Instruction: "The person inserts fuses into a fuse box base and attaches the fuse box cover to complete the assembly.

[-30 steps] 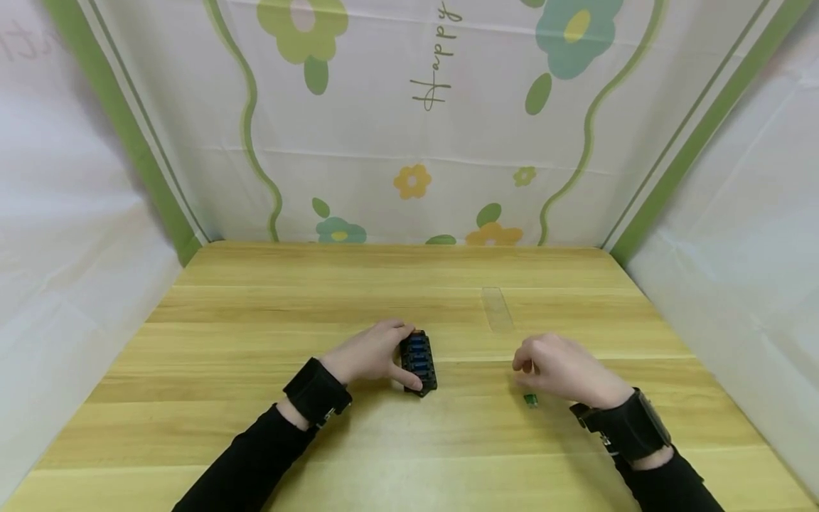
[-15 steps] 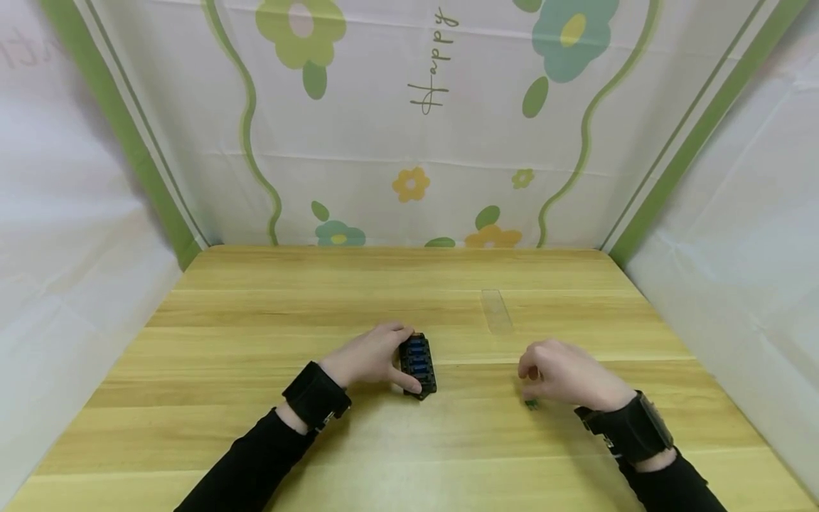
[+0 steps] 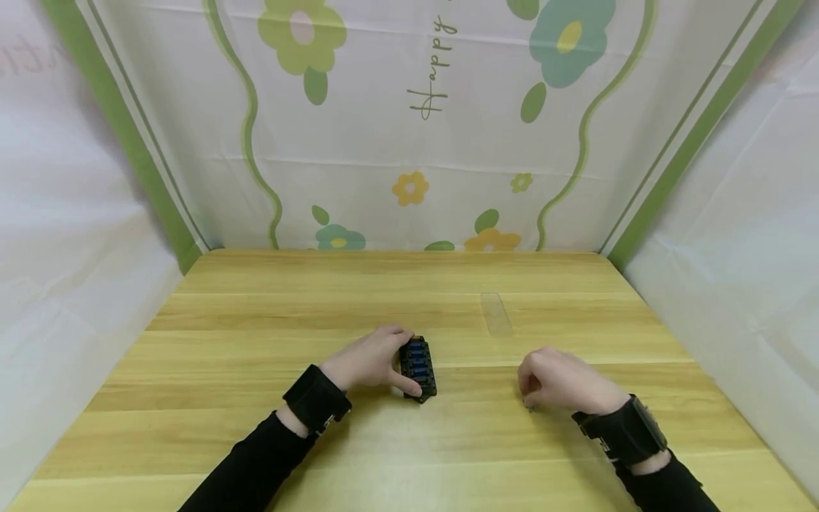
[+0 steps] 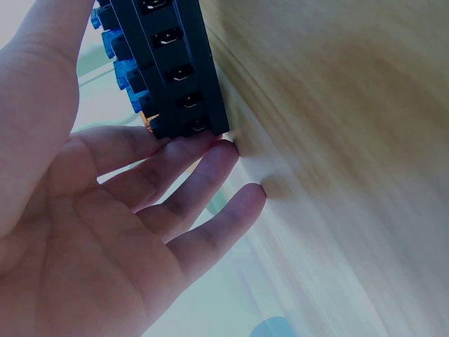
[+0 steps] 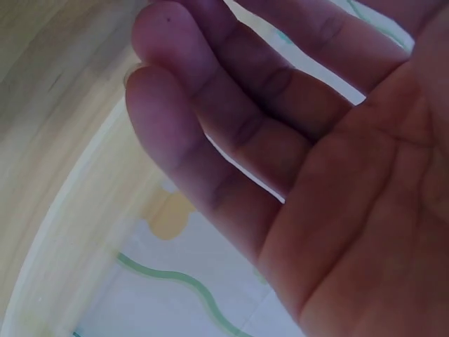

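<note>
My left hand [image 3: 373, 358] grips a black fuse box [image 3: 419, 370] with a row of blue fuses in it, standing on the table. The thumb lies at its near end and the fingers at its far end. In the left wrist view, metal terminals show in slots along the side of the fuse box [image 4: 179, 73]. To the right, my right hand [image 3: 566, 380] is low over the table, thumb and fingertips pinched together on a small green fuse [image 3: 530, 408], almost wholly hidden by them. In the right wrist view the outer fingers [image 5: 168, 119] are bent and the fuse is out of sight.
A clear flat plastic strip [image 3: 496, 314] lies on the wooden table [image 3: 288, 306], beyond and between the hands. White cloth with printed flowers [image 3: 409, 142] hangs behind the table's far edge, and white cloth walls stand on both sides.
The right thumb and fingertips have come down onto the small green fuse, which was lying in plain view on the table and is now mostly covered. The left hand and fuse box have stayed put.
</note>
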A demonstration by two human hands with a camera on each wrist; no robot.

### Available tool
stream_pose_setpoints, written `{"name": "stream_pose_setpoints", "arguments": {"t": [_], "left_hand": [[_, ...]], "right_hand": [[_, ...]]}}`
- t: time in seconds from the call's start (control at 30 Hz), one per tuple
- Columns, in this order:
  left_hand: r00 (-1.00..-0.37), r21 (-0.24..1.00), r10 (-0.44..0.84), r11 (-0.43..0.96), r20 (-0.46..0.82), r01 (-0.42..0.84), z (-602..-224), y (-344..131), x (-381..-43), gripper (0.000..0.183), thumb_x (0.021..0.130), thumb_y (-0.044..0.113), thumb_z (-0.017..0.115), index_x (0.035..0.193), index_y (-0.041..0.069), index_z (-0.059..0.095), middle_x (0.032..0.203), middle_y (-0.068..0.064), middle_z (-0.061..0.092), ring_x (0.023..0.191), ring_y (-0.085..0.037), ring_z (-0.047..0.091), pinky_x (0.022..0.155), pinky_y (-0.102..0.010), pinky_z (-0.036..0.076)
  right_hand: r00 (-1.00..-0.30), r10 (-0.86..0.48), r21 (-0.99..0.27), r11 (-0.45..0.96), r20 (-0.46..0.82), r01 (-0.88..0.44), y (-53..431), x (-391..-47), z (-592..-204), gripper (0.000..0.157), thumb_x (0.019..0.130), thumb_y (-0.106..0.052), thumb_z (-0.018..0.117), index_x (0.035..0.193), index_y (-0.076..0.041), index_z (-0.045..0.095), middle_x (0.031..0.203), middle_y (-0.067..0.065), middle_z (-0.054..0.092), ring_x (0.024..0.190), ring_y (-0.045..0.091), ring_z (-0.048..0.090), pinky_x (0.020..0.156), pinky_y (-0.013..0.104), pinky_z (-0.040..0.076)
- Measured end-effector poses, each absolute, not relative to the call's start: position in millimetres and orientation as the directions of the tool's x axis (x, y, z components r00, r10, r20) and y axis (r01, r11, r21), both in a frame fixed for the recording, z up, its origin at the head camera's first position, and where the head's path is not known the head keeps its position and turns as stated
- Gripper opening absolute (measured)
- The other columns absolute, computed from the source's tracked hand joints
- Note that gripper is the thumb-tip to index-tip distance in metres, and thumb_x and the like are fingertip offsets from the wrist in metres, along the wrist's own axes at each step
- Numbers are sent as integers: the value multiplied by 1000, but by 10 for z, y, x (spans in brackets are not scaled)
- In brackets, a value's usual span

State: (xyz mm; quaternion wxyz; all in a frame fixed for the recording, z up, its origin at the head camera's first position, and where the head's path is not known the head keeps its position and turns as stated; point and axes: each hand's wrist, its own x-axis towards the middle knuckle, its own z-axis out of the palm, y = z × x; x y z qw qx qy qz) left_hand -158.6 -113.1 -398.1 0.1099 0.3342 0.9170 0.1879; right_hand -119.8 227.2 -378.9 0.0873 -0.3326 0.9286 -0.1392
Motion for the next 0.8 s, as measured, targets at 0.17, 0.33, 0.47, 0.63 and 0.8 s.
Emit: {"name": "stream_pose_setpoints", "arguments": {"t": [0.17, 0.33, 0.47, 0.63, 0.8], "left_hand": [[-752, 422, 655, 703, -73, 572, -3981, -1133, -1583, 104, 70, 66, 69, 145, 2, 37, 143, -14, 38, 129, -29, 38, 101, -38, 34], [-752, 418, 655, 704, -73, 573, -3987, -1128, -1588, 104, 70, 67, 69, 145, 2, 37, 142, -14, 39, 129, -28, 39, 101, -38, 34], [-752, 419, 656, 703, -71, 574, -3989, -1124, -1590, 104, 70, 66, 70, 145, 2, 38, 141, -13, 40, 127, -27, 40, 100, -37, 35], [-753, 420, 654, 706, -76, 571, -3979, -1122, -1588, 103, 70, 65, 70, 145, 2, 37, 141, -13, 40, 127, -27, 40, 100, -37, 35], [-755, 416, 652, 708, -75, 570, -3980, -1126, -1587, 103, 70, 65, 70, 145, 2, 38, 141, -13, 40, 127, -27, 40, 100, -37, 34]], "right_hand": [[-766, -639, -322, 742, -74, -588, 2269, -1202, -3806, 18, 74, -12, 78, 72, -25, 66, 72, -18, 54, 64, 1, 49, 58, 23, 42], [-771, -634, -316, 745, -61, -588, 2268, -1209, -3832, 20, 78, -11, 75, 71, -26, 64, 71, -18, 54, 63, 1, 48, 58, 22, 42], [-775, -630, -310, 748, -54, -587, 2271, -1221, -3853, 22, 81, -10, 73, 69, -26, 62, 70, -18, 53, 62, 0, 47, 57, 22, 41], [-770, -636, -322, 741, -54, -589, 2270, -1222, -3853, 22, 82, -12, 73, 69, -26, 63, 69, -18, 53, 60, 0, 47, 56, 22, 42], [-768, -636, -342, 740, -75, -579, 2262, -1214, -3834, 20, 76, -11, 74, 69, -27, 65, 68, -18, 54, 61, 1, 47, 56, 22, 42]]}}
